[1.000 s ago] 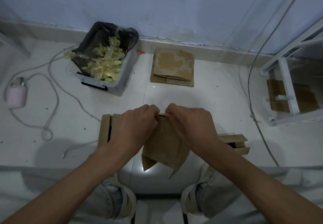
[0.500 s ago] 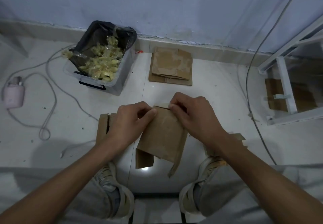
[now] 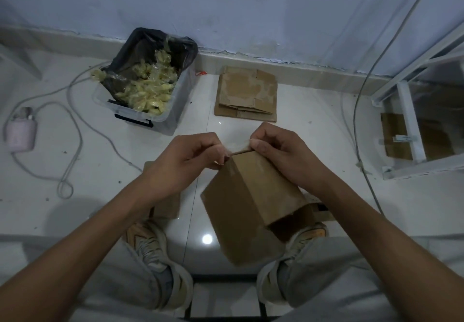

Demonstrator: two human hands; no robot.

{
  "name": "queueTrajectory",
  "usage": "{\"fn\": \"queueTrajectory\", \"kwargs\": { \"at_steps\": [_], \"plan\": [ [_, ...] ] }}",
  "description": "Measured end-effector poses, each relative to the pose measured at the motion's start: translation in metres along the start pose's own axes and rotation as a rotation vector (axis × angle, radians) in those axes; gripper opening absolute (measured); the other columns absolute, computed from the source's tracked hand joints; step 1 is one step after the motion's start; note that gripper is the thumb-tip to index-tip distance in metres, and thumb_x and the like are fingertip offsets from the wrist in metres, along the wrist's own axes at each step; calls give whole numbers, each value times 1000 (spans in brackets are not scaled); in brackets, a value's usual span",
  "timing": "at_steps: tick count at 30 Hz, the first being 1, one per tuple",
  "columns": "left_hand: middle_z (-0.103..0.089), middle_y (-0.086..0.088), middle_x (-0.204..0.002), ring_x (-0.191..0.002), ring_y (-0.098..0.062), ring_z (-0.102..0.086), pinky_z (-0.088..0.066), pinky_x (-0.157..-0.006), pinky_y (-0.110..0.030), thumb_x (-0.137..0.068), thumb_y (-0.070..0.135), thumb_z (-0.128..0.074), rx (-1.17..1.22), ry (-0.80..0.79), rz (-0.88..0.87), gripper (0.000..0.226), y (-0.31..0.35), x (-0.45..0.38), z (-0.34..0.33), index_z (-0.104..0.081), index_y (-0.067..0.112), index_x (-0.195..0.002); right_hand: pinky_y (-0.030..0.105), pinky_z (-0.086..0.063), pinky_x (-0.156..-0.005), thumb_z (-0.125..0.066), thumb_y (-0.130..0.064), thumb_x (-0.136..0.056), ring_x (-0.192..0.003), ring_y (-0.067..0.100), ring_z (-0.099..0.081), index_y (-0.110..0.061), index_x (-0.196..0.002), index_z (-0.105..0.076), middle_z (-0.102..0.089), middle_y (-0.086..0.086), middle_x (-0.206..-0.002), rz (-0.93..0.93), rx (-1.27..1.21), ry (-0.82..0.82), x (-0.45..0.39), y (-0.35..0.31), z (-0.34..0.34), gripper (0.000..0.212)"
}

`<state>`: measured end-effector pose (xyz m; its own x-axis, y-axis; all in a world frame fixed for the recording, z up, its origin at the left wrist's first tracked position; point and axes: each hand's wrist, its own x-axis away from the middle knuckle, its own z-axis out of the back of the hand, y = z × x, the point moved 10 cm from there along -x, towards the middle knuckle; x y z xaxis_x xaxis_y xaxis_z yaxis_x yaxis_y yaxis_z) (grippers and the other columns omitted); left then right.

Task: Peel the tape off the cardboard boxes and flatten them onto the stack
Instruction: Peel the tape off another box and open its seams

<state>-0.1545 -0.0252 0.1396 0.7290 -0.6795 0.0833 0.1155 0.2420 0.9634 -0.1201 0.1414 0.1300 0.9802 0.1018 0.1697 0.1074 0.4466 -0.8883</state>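
White floor; tilted, open-ended brown box.

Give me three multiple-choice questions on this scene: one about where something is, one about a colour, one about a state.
1. Where does the stack of flattened brown cardboard lie?
A. on the white floor by the wall, right of the clear plastic bin
B. inside the bin
C. on the person's lap

2. What colour is the bag lining the clear plastic bin?
A. white
B. black
C. red

3. What state is the brown cardboard box between the hands in?
A. flattened on the stack
B. lying untouched on the floor
C. unflattened, held up, fingers pinching at its top edge

Answers:
1 A: the stack sits at the foot of the wall, beside the bin.
2 B: the black bag drapes over the bin's rim.
3 C: the left hand and right hand pinch at the box's top; it keeps its box shape.
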Motion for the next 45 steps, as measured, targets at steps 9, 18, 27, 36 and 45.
{"fn": "queueTrajectory", "kwargs": {
  "at_steps": [9, 18, 27, 36, 45],
  "plan": [
    [-78, -10, -99, -99, -32, -75, -61, -78, -32, -110, 39, -39, 326, 24, 286, 51, -16, -2, 4, -60, -6, -96, 13, -46, -70, -54, -24, -109, -75, 6, -59, -6, -102, -67, -67, 4, -85, -54, -160, -40, 4, -6, -5, 23],
    [-68, 1, -88, -88, -21, -67, -58, -83, -53, -102, 17, -62, -32, 204, 72, 15, -3, 9, 3, -68, 11, -90, 19, -47, -68, -59, -27, -107, -75, 9, -59, -12, -99, -69, -71, 13, -88, -132, -149, 27, 5, 5, -6, 19],
    [-55, -14, -93, -89, -22, -52, -45, -84, -30, -106, 14, -51, 280, 273, 296, 22, -35, 6, 15, -57, -4, -95, 38, -64, -73, -60, -50, -102, -80, 12, -70, -25, -90, -73, -74, -6, -86, -127, 103, 29, 3, 9, -6, 31],
    [-56, 9, -75, -71, -7, -50, -37, -74, -34, -107, 23, -50, 96, 295, 292, 24, -32, 4, 23, -59, 8, -91, 44, -59, -64, -40, -54, -108, -51, 12, -65, -20, -76, -56, -62, -3, -60, -44, 508, -32, 5, 1, -21, 50],
    [-63, 7, -85, -80, -5, -58, -42, -71, -16, -107, 23, -51, -129, 408, 168, 21, -16, 13, 23, -61, 16, -91, 39, -62, -72, -38, -50, -110, -49, 10, -68, -19, -88, -64, -70, -1, -73, -224, 439, -42, 13, 25, -38, 46]
  ]
}}
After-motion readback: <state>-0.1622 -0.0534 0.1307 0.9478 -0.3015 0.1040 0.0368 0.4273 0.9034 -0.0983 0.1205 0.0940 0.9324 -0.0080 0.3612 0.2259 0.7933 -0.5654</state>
